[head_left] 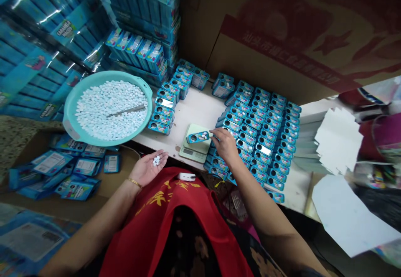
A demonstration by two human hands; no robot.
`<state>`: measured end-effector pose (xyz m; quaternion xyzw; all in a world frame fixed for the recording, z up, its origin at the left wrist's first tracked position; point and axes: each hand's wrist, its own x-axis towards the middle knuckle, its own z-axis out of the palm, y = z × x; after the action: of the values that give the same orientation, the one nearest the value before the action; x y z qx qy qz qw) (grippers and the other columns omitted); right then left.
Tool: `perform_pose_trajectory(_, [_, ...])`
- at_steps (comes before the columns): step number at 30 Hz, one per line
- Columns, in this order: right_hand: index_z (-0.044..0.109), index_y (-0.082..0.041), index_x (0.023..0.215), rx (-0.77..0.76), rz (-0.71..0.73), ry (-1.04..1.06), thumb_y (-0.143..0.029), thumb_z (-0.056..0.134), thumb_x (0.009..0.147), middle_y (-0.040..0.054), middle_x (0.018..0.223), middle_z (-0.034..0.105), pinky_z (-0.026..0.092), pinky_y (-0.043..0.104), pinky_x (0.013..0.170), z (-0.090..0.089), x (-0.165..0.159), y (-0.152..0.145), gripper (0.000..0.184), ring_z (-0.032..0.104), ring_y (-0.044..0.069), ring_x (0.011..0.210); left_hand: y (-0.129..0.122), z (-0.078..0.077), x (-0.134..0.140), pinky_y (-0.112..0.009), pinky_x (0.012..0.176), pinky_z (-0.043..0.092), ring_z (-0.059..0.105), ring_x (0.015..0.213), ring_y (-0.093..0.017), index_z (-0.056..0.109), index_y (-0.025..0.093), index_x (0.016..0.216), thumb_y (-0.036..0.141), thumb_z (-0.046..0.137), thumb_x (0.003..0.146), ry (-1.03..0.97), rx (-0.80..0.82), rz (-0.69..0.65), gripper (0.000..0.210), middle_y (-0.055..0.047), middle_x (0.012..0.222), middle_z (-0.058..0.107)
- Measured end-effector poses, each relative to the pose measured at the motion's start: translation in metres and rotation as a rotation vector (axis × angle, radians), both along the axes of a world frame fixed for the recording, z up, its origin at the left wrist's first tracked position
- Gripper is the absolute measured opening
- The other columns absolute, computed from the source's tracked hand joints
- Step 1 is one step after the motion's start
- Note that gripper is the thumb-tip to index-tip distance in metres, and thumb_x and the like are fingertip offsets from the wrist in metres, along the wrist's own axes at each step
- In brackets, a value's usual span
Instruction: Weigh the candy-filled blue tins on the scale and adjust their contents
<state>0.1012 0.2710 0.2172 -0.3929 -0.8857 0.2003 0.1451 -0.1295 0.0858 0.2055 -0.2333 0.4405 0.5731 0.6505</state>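
My left hand (151, 167) is held palm up, with several small white candies (156, 160) resting in its hollow. My right hand (224, 144) has thumb and fingers drawn together at the right end of a blue candy tin (194, 137). That tin lies on a pale green kitchen scale (189, 153), and a few white candies (204, 135) show on its top near the fingertips. Whether the fingers pinch the tin or a candy, I cannot make out. Left of the scale, a turquoise basin (69, 118) holds a heap of white candies with a metal tool (127, 110) lying on them.
Rows of blue tins (261, 139) stand right of the scale, with another group (161, 118) beside the basin. A cardboard box (117, 181) holds more blue packs at left. Wrapped stacks (44, 55) rise behind the basin. White card sheets (340, 139) are piled at right.
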Motion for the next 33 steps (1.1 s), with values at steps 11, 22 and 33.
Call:
perform_pose_trajectory(11, [0.059, -0.016, 0.104, 0.038, 0.149, -0.127, -0.017, 0.042, 0.085, 0.0082, 0.099, 0.058, 0.040, 0.030, 0.080, -0.008, -0.013, 0.000, 0.026, 0.048, 0.020, 0.088, 0.006, 0.004, 0.003, -0.031, 0.076, 0.053, 0.060, 0.091, -0.022, 0.060, 0.005, 0.091, 0.006, 0.046, 0.077, -0.014, -0.029, 0.008, 0.020, -0.016, 0.093, 0.063])
perform_pose_trajectory(22, [0.057, -0.018, 0.107, 0.008, 0.262, -0.220, -0.014, 0.036, 0.087, 0.0078, 0.101, 0.057, 0.039, 0.030, 0.082, -0.001, -0.022, -0.012, 0.030, 0.048, 0.019, 0.090, 0.010, -0.003, 0.014, -0.030, 0.076, 0.053, 0.061, 0.089, -0.021, 0.060, 0.005, 0.089, 0.006, 0.048, 0.076, -0.031, -0.008, -0.044, 0.018, -0.016, 0.091, 0.064])
perform_pose_trajectory(33, [0.053, -0.019, 0.113, -0.055, 0.185, 0.066, -0.016, 0.038, 0.085, 0.0079, 0.112, 0.055, 0.039, 0.033, 0.093, -0.009, -0.019, -0.017, 0.032, 0.047, 0.017, 0.106, 0.066, -0.017, 0.036, -0.027, 0.067, 0.050, 0.061, 0.074, -0.017, 0.061, 0.004, 0.084, 0.010, 0.047, 0.077, -0.053, 0.088, -0.144, 0.016, -0.014, 0.080, 0.063])
